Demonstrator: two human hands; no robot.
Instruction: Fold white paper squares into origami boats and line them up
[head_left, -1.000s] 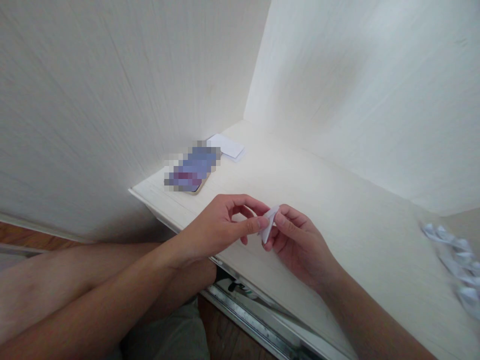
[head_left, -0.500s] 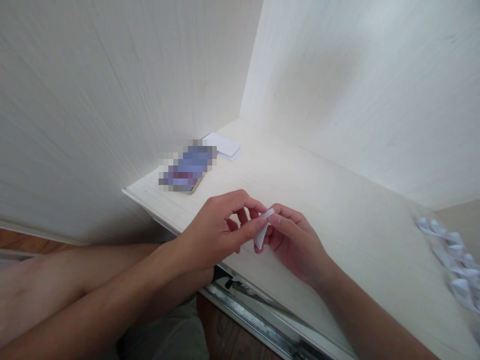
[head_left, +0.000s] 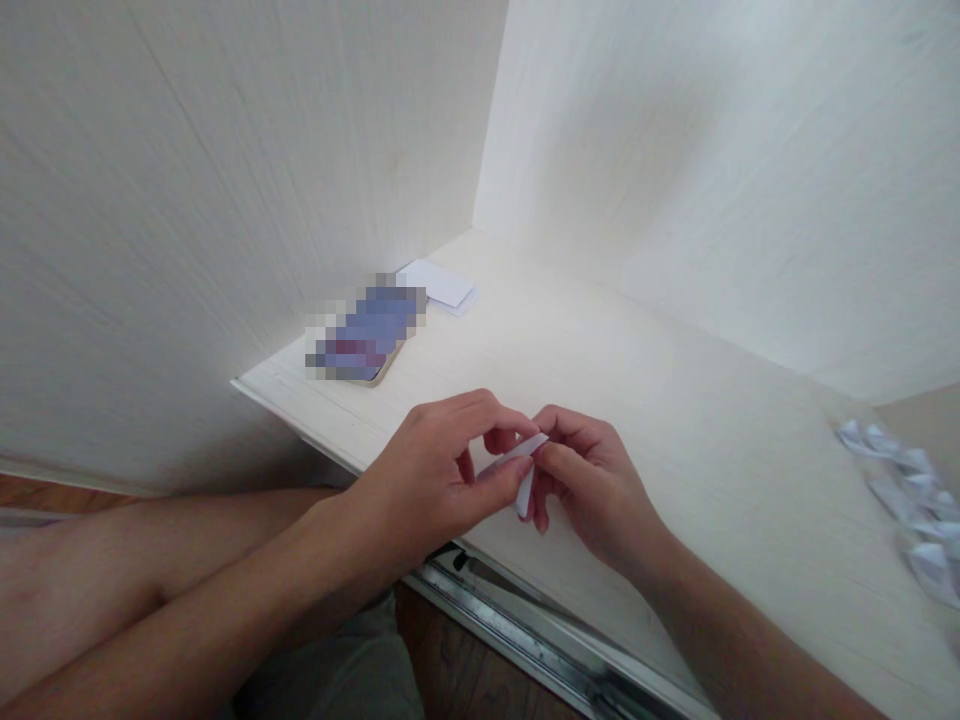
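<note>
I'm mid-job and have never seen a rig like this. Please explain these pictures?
No machine: these are a person's bare left hand and right hand, filmed from one head-worn camera looking forward and down. Together they hold a small, folded white paper piece above a flat off-white surface. On it, to the left, lies a rectangular phone with a beige edge and pixelated screen, with flat white paper sheets near its far end; at far right, blurred, small folded white paper shapes.

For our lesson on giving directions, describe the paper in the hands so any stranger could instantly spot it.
Find the white surface, then the left hand and right hand meeting near its front edge. Pinched between them is a folded white paper. Unlike the paper stack and rightmost white pieces, it alone is held.
</note>
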